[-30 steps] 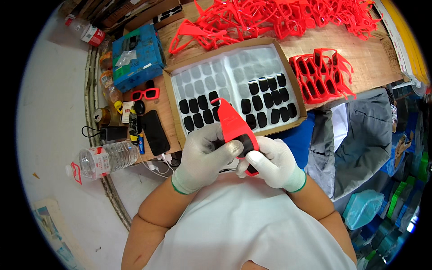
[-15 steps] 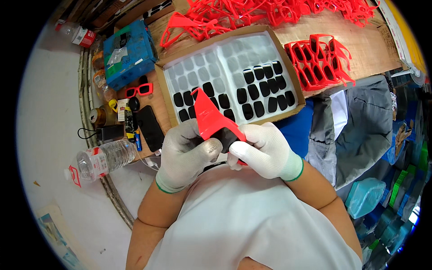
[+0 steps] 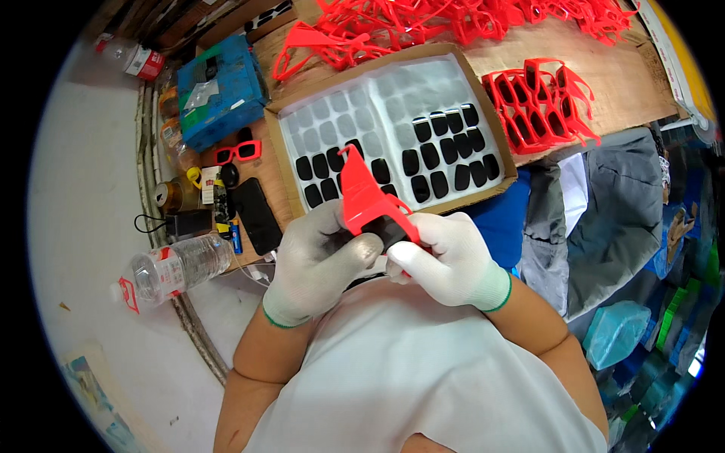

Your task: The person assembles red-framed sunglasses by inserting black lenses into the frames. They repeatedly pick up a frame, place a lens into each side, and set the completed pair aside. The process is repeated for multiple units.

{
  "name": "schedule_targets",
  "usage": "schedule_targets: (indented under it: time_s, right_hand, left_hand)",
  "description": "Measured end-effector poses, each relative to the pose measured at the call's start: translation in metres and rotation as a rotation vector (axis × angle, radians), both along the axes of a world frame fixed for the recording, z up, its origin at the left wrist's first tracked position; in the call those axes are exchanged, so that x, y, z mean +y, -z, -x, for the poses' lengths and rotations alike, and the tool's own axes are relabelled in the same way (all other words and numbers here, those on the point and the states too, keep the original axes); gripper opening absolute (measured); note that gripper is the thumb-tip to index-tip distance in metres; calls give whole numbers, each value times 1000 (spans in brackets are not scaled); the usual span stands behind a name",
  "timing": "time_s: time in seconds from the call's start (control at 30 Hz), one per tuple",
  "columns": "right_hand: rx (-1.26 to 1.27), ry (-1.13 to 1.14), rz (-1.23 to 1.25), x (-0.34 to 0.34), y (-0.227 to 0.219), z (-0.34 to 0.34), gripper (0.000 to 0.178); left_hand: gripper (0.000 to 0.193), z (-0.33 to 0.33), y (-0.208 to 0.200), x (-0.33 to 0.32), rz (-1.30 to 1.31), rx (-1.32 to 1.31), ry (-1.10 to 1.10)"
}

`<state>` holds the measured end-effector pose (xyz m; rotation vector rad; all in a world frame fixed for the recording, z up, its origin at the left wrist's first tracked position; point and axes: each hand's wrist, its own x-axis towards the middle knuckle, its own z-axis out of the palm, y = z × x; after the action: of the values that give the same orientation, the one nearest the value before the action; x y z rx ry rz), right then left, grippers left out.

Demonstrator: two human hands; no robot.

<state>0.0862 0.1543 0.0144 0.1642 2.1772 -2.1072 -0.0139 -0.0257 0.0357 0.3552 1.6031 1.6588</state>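
Red glasses (image 3: 364,198): in both gloved hands, 6 o'clock from the carton, dark lens (image 3: 386,229) showing
Left hand (image 3: 317,264): grip clenched around the glasses' 8 o'clock side
Right hand (image 3: 456,263): grip pinching them at 4 o'clock
Carton (image 3: 283,155): on the desk (image 3: 627,98), 12 o'clock from the hands, black lenses (image 3: 430,156) in rows
Red heap (image 3: 453,23): past the carton, 12 to 1 o'clock
Stacked sunglasses (image 3: 538,106): 1 to 2 o'clock

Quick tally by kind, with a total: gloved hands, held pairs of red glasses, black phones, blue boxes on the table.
Gloved hands (left hand, right hand): 2
Held red glasses: 1 pair
Black phone: 1
Blue box: 1
Total: 5
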Motion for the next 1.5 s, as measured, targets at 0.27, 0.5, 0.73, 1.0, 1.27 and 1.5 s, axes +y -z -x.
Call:
schedule_targets:
  time_s: [0.27, 0.5, 0.73, 1.0, 1.27, 1.5]
  right_hand:
    - [-234, 212, 19, -16, -7, 0, 18]
    - [-82, 248, -168, -26, 14, 2, 19]
    - [-22, 269, -207, -31, 17, 10, 20]
    - [-232, 59, 322, -12, 4, 9, 19]
    - [-40, 16, 108, -6, 11, 2, 33]
    - [-189, -21, 425, -4, 14, -4, 24]
  left_hand:
    - [16, -13, 21, 16, 123, 192, -133]
    - [17, -24, 32, 17, 241, 488, -228]
    - [19, -21, 37, 15, 238, 598, -265]
    - [27, -3, 32, -3, 11, 53, -123]
    - [35, 4, 25, 0, -75, -171, -345]
    - [32, 10, 30, 2, -181, -385, -370]
